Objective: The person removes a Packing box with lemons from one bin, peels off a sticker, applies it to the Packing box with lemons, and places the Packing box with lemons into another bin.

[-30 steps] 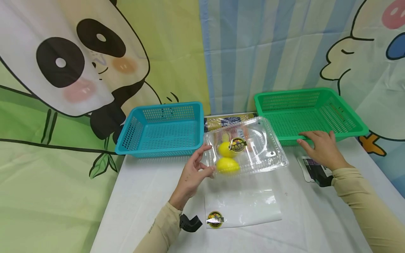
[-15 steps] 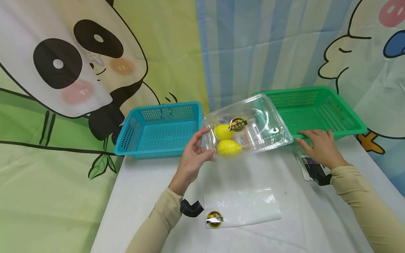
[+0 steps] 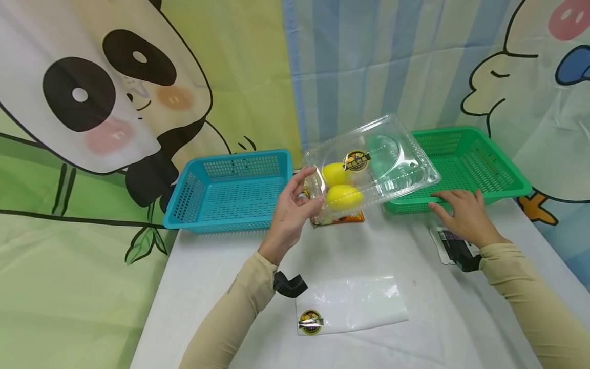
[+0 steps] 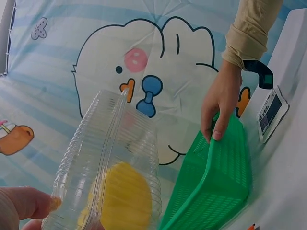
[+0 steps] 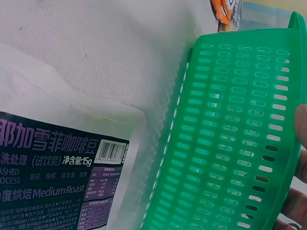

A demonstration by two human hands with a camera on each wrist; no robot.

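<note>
My left hand [image 3: 290, 212] pinches the left end of a clear plastic clamshell box [image 3: 392, 187], thumb in front and fingers behind. The box is raised and tilted, overlapping the near left corner of the green basket [image 3: 500, 171] in the head view. Inside it at the left end lie two yellow lemons [image 3: 344, 198], and a round sticker is on its lid. In the left wrist view one lemon [image 4: 125, 196] shows through the ribbed plastic wall. My right hand [image 3: 467, 215] grips the front rim of the green basket, thumb outside and fingers over the edge.
A blue basket [image 3: 230, 192] stands at the left. Behind the box lies an orange snack packet [image 3: 349, 219], partly hidden. In front is a flat clear plastic bag [image 3: 355, 305] with a round sticker. A coffee bean pouch [image 5: 62, 177] lies under my right wrist.
My left hand has lifted the clamshell box with the lemons up and to the right, toward the green basket, uncovering the orange packet. The right hand has stayed on the basket rim.
</note>
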